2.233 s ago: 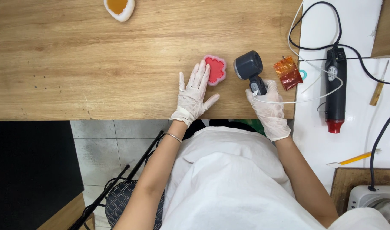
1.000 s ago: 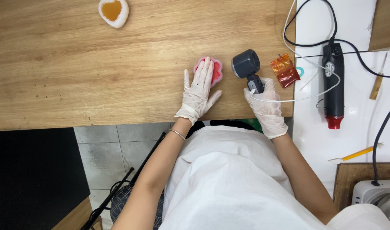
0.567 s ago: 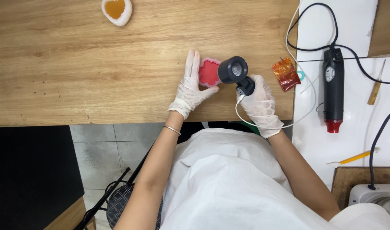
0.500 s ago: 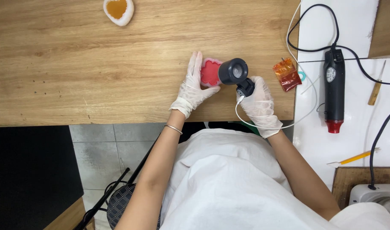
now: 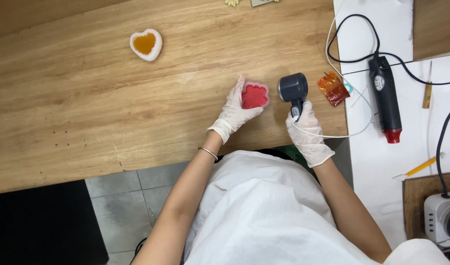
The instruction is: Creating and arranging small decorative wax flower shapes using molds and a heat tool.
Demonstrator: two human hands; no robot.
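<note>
Head view, only one: left hand [image 5: 233,112], in a white glove, has its fingers spread and laid flat against the left side of the red mould [image 5: 255,95], likely bracing it so it can't slide. Mould looks like soft silicone, scalloped flower outline, pinkish rim, matte red fill; it sits on the wooden tabletop [image 5: 112,98] near the front edge, right of centre. Right hand [image 5: 306,130], also gloved, has its fingers wrapped tight round the handle of the small grey heat tool [image 5: 293,90]. Round nozzle end sits just right of the mould, apart from it; white cord trails off to the right. Orange-red foil packet [image 5: 333,88] lies by the tabletop's right edge. Heart-shaped white mould [image 5: 146,44] with amber fill sits well apart, toward the back left. Black heat gun [image 5: 385,99] rests on the white surface beside the tabletop.
</note>
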